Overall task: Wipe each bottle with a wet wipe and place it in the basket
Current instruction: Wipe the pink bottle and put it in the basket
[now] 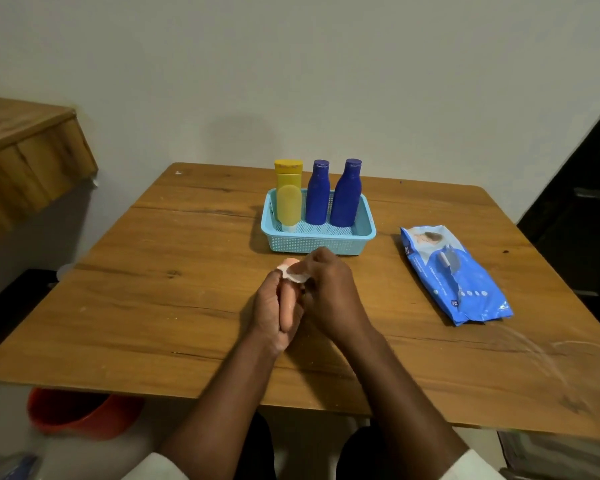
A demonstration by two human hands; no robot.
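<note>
My left hand grips a small peach-coloured bottle above the middle of the table, its top pointing away from me. My right hand pinches a white wet wipe against the bottle's upper part. Just beyond my hands stands a light blue basket. Inside it stand a yellow tube on its cap and two dark blue bottles upright.
A blue pack of wet wipes lies on the wooden table to the right. An orange bucket sits on the floor under the table's near left edge. A wooden ledge juts out at the left.
</note>
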